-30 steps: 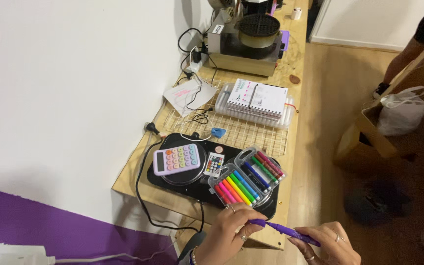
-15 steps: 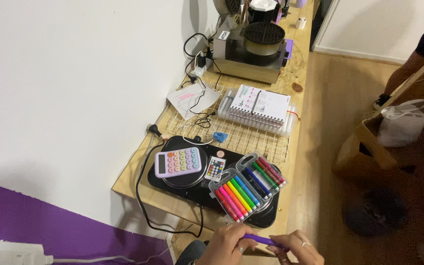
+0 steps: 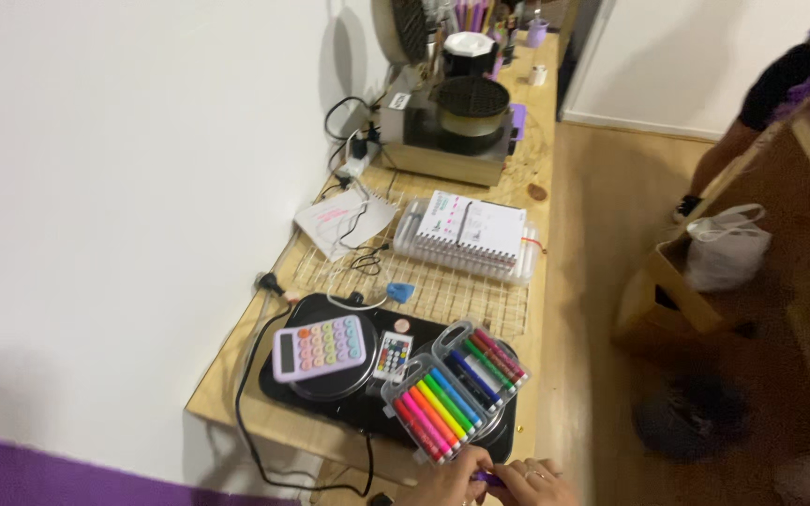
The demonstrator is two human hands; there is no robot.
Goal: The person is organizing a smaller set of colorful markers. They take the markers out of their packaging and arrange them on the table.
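At the bottom edge of the head view, my left hand and my right hand meet around a purple marker; only a short piece of it shows between the fingers. Just above them lies an open clear case of coloured markers, resting on a black double hotplate. A pastel calculator and a small remote also lie on the hotplate.
The long wooden table runs along a white wall and carries a wire rack, a spiral notebook on a clear box, cables and a waffle maker. A cardboard box with a white bag and another person are on the right.
My hands and the purple marker have sunk toward the bottom edge as the view tilted up. The marker, once shown at full length, is now mostly covered by my fingers.
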